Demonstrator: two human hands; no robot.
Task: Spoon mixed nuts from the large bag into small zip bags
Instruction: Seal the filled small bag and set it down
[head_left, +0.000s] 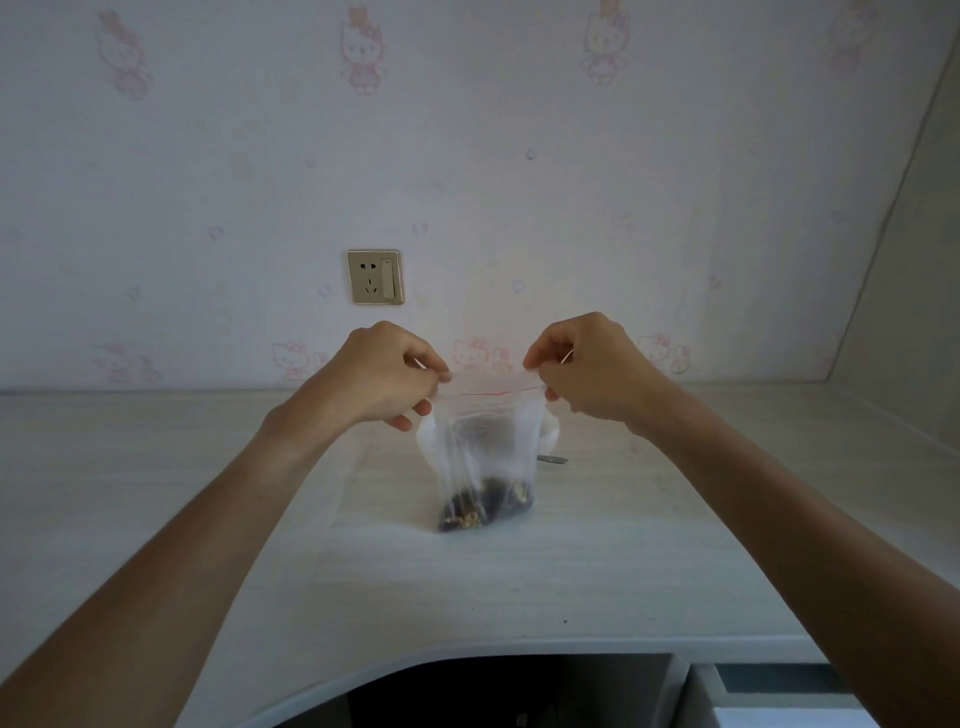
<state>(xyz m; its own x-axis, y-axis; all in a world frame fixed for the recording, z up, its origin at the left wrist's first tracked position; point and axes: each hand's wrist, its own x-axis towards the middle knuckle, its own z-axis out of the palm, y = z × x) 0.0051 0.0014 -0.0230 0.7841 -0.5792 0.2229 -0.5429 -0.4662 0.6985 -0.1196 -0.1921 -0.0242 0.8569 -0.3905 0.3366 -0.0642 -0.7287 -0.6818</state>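
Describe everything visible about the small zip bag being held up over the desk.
The small zip bag is clear, thin plastic with a red line along its zip strip at the top. It hangs upright, its film creased, with a small heap of dark and pale mixed nuts settled in the bottom. The left hand pinches its top left corner and the right hand pinches the top right, stretching the mouth flat. Its base sits at or just above the pale desk; contact cannot be told.
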